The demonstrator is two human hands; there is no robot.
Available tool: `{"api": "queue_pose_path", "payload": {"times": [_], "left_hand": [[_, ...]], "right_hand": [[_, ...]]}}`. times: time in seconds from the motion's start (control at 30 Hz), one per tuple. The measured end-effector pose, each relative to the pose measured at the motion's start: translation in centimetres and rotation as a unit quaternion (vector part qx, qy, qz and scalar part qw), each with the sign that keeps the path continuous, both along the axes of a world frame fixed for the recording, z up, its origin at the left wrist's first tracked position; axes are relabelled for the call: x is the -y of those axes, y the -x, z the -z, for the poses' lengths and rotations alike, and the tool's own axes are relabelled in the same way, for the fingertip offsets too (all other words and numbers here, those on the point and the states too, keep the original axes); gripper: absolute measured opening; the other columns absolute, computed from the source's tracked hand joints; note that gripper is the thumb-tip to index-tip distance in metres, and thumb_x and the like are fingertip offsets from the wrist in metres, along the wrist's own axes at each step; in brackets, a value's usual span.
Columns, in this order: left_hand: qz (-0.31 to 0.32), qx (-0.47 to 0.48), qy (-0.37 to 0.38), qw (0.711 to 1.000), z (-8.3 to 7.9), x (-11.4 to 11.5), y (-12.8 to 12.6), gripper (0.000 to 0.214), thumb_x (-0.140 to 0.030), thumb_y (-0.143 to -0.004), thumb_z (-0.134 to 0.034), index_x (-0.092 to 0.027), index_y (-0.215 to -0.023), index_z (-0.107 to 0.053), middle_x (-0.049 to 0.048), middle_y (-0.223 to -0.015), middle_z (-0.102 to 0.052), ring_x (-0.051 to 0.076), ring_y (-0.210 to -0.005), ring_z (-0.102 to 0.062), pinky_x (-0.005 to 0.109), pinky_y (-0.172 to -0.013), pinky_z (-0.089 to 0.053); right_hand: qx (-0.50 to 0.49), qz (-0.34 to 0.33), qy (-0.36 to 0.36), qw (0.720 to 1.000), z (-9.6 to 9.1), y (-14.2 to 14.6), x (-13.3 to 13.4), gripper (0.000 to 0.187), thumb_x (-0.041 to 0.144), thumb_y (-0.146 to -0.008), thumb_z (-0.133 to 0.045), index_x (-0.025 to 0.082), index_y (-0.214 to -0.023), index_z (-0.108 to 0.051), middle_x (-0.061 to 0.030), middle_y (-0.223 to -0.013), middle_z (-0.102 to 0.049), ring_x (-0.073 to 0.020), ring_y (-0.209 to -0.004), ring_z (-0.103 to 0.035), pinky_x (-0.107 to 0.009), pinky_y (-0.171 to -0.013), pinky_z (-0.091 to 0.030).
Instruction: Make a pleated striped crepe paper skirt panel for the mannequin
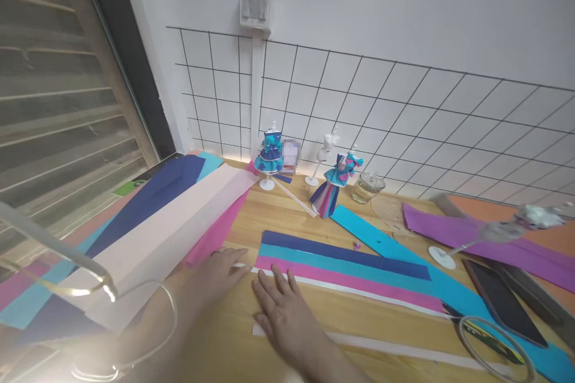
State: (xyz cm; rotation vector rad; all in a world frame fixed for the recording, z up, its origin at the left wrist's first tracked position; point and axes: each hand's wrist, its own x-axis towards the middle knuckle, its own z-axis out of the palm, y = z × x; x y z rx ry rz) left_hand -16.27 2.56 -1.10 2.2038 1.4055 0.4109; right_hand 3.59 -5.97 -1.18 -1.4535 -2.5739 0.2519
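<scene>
- Lying on the wooden counter (381, 320), the striped paper band (345, 272) is edged along its near side by a white strip (350, 291).
- Beyond the band, two clothed dress forms (270, 152) are placed before a wire grid (378, 97), backed by a white wall (404, 6).
- At the band's left end, the right hand (283, 311) is laid open, palm down; the left hand (218, 269) is placed beside it, its grasp impossible to tell.
</scene>
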Motion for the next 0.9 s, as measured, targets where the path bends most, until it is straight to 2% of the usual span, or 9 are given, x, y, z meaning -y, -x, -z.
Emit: {"api": "queue_pose_path", "payload": {"times": [0.13, 0.23, 0.3, 0.4, 0.53, 0.63, 0.73, 0.83, 0.9], "left_hand": [[0.0, 0.0, -0.032, 0.999, 0.4, -0.4, -0.9, 0.033, -0.031, -0.084, -0.038, -0.021, -0.105, -0.061, 0.0054, -0.105, -0.064, 0.021, -0.098, -0.054, 0.034, -0.086, -0.038], [-0.017, 0.002, -0.039, 0.999, 0.7, -0.6, -1.0, 0.033, -0.027, -0.082, -0.04, -0.02, -0.107, -0.06, 0.0055, -0.104, -0.065, 0.022, -0.098, -0.055, 0.034, -0.085, -0.038], [-0.023, 0.003, -0.04, 0.999, 0.7, -0.6, -0.9, 0.034, -0.025, -0.081, -0.04, -0.02, -0.109, -0.059, 0.0053, -0.101, -0.065, 0.021, -0.095, -0.056, 0.034, -0.083, -0.04], [-0.02, -0.012, -0.042, 0.999, 0.8, -0.6, -0.7, 0.036, -0.024, -0.081, -0.039, -0.02, -0.111, -0.057, 0.0056, -0.094, -0.066, 0.021, -0.088, -0.057, 0.034, -0.079, -0.041], [-0.025, -0.031, -0.067, 0.997, 1.3, -0.4, -1.0, 0.037, -0.023, -0.083, -0.035, -0.018, -0.115, -0.054, 0.0079, -0.097, -0.064, 0.022, -0.091, -0.056, 0.035, -0.08, -0.04], [-0.019, -0.051, -0.115, 0.992, 1.5, -0.2, -1.7, 0.037, -0.025, -0.084, -0.036, -0.017, -0.115, -0.053, 0.0095, -0.105, -0.062, 0.024, -0.097, -0.053, 0.037, -0.084, -0.037], [-0.021, -0.075, -0.127, 0.989, 1.7, 0.0, -2.4, 0.038, -0.034, -0.083, -0.041, -0.017, -0.114, -0.054, 0.0097, -0.099, -0.063, 0.026, -0.095, -0.053, 0.038, -0.081, -0.038], [-0.03, -0.069, -0.115, 0.99, 1.6, 0.1, -2.7, 0.039, -0.039, -0.082, -0.043, -0.017, -0.112, -0.056, 0.0098, -0.101, -0.063, 0.026, -0.095, -0.053, 0.037, -0.081, -0.037], [-0.035, -0.056, -0.099, 0.993, 1.4, 0.0, -2.8, 0.04, -0.04, -0.081, -0.044, -0.019, -0.113, -0.055, 0.0094, -0.104, -0.062, 0.026, -0.096, -0.053, 0.037, -0.082, -0.037]], "right_hand": [[0.009, 0.022, 0.009, 1.0, -0.9, 1.1, -0.1, 0.045, 0.037, -0.09, -0.03, 0.023, -0.133, -0.036, -0.0048, -0.139, -0.037, -0.0346, -0.129, -0.023, -0.06, -0.098, -0.026], [0.004, 0.048, 0.009, 0.999, -1.2, 2.0, -0.5, 0.042, 0.037, -0.089, -0.033, 0.022, -0.127, -0.043, -0.0069, -0.133, -0.044, -0.0356, -0.125, -0.029, -0.062, -0.096, -0.026], [0.003, 0.058, -0.008, 0.998, -1.1, 2.6, -0.6, 0.04, 0.037, -0.088, -0.036, 0.019, -0.122, -0.048, -0.0092, -0.128, -0.05, -0.0344, -0.124, -0.031, -0.063, -0.098, -0.022], [-0.001, 0.053, -0.028, 0.998, -0.5, 3.3, -0.7, 0.043, 0.038, -0.087, -0.038, 0.013, -0.121, -0.05, -0.0141, -0.126, -0.05, -0.0319, -0.125, -0.032, -0.058, -0.103, -0.016], [-0.032, 0.048, 0.006, 0.998, -0.1, 3.2, -0.4, 0.053, 0.041, -0.087, -0.035, 0.008, -0.128, -0.043, -0.0177, -0.135, -0.039, -0.0299, -0.127, -0.029, -0.047, -0.105, -0.023], [-0.073, 0.035, 0.04, 0.996, -0.8, 2.3, 0.0, 0.057, 0.044, -0.087, -0.035, 0.012, -0.135, -0.033, -0.0137, -0.14, -0.031, -0.0256, -0.13, -0.024, -0.042, -0.106, -0.024], [-0.09, 0.026, 0.06, 0.994, -1.9, 0.7, 0.7, 0.059, 0.043, -0.087, -0.036, 0.015, -0.138, -0.027, -0.0098, -0.143, -0.024, -0.0216, -0.132, -0.02, -0.038, -0.107, -0.024], [-0.072, 0.065, 0.054, 0.994, -2.2, -2.1, 1.7, 0.056, 0.039, -0.088, -0.036, 0.013, -0.137, -0.027, -0.009, -0.144, -0.021, -0.0208, -0.132, -0.019, -0.038, -0.107, -0.025], [-0.05, 0.106, 0.034, 0.992, -1.7, -4.5, 2.7, 0.055, 0.038, -0.089, -0.034, 0.012, -0.137, -0.029, -0.0093, -0.143, -0.023, -0.0211, -0.131, -0.02, -0.04, -0.106, -0.027]]}}
